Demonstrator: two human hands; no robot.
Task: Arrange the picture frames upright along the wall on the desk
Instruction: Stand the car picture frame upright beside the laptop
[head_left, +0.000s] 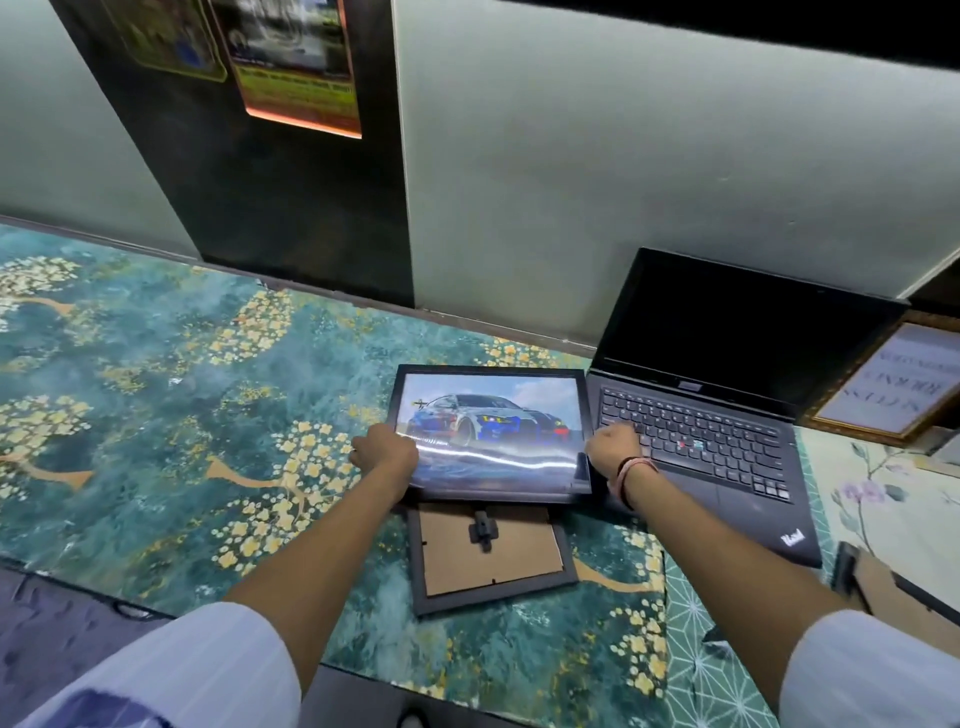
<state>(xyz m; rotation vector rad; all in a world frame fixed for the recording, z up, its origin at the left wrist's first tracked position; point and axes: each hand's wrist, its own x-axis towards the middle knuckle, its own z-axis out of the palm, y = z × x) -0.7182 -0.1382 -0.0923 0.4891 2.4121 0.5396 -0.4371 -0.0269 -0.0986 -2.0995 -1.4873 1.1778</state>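
Black-framed and glossy, the car picture (493, 431) is gripped at its two side edges, the left hand (385, 448) closed on the left edge and the right hand (614, 449) closed on the right. It is tilted up off the desk (156, 389), its near edge over a second frame (488, 553) that lies face down, brown backing and stand showing. A third, gold-edged frame (888, 382) leans at the far right beside the one open laptop (727, 395). A fourth frame (893, 587), also backing-up, lies at the right edge. Four frames in all; the held one sits just left of the laptop, short of the wall (597, 182).
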